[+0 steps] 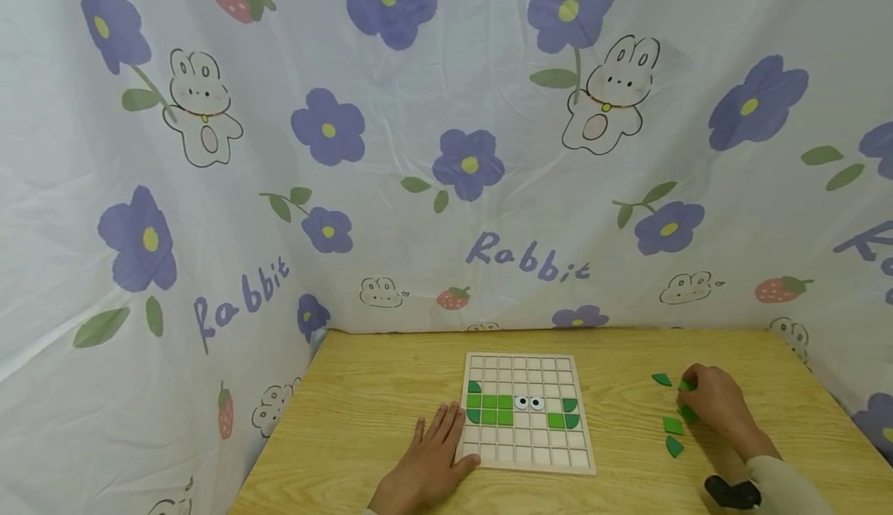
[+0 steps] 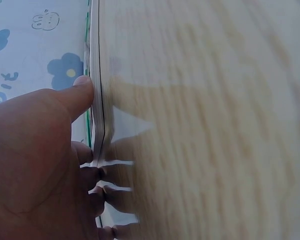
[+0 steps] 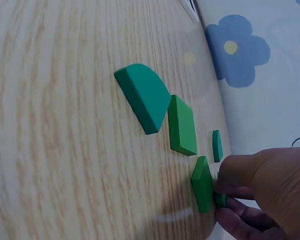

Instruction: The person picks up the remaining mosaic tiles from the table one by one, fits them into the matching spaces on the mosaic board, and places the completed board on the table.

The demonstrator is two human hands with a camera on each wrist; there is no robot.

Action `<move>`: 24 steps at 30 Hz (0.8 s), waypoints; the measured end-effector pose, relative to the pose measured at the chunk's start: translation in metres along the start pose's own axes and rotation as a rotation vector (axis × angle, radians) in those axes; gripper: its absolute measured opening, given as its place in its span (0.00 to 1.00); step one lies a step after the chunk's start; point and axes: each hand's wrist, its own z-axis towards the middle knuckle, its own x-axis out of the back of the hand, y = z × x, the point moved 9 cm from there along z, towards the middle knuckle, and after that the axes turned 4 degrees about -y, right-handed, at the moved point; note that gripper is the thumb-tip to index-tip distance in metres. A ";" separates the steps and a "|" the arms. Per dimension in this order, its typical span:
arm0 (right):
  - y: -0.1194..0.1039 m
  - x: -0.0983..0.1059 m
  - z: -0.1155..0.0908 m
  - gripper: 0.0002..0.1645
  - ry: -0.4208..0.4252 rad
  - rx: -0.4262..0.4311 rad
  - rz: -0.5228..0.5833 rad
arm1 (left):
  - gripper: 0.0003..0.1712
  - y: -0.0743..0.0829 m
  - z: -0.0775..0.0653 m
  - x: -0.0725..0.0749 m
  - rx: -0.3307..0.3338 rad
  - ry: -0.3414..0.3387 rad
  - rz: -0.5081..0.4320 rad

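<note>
My left hand (image 1: 429, 461) lies flat with straight fingers along the left edge of a wooden grid board (image 1: 532, 453), its thumb at the near corner. Light green square tiles (image 1: 490, 416), dark green quarter-circle tiles (image 1: 570, 405) and two round eye tiles (image 1: 529, 403) sit in the board's cells. Over on the right, my right hand (image 1: 718, 402) pinches a small green tile (image 3: 221, 200), mostly hidden by the fingertips. Close to it on the table lie light green squares (image 3: 182, 126) and dark green quarter-circles (image 3: 144, 97).
The wooden table (image 1: 363, 391) reaches back to a hanging white cloth (image 1: 405, 251) printed with flowers and rabbits. A black object (image 1: 731, 492) shows at the right wrist, beside the sleeve (image 1: 784, 484).
</note>
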 end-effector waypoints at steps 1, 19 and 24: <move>0.001 0.000 0.000 0.21 0.001 -0.004 -0.002 | 0.50 0.000 0.000 0.000 0.005 -0.002 0.007; 0.004 0.006 0.000 0.22 0.027 0.013 0.012 | 0.50 -0.002 0.002 -0.002 0.020 -0.014 0.016; 0.000 0.008 -0.003 0.19 0.044 0.037 0.031 | 0.51 -0.003 0.002 -0.003 0.015 -0.001 0.012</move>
